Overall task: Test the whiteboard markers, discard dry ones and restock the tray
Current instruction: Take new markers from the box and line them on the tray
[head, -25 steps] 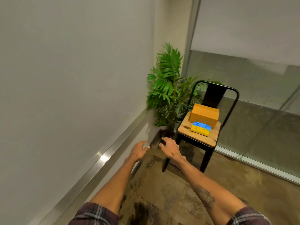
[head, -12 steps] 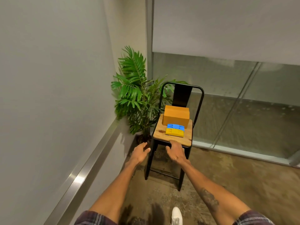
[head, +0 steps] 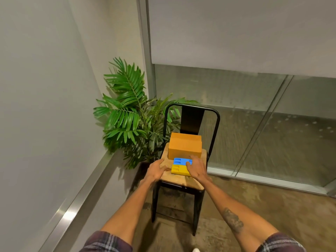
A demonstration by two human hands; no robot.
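A black metal chair (head: pixel 190 117) with a wooden seat stands in the corner. On the seat sits an orange box (head: pixel 184 147), and in front of it a blue pack (head: pixel 179 160) and a yellow pack (head: pixel 178 169) lie side by side. My right hand (head: pixel 197 168) lies over the right ends of both packs, fingers spread. My left hand (head: pixel 157 169) hovers open over the seat just left of the yellow pack. No loose markers are visible.
A whiteboard wall with a metal tray rail (head: pixel 81 193) runs along the left. A potted palm (head: pixel 131 115) fills the corner behind the chair. Glass panels (head: pixel 254 133) close off the right. The floor is bare concrete.
I have stepped closer to the chair. Both hands have moved forward from in front of the seat edge to over the seat, the right one onto the packs.
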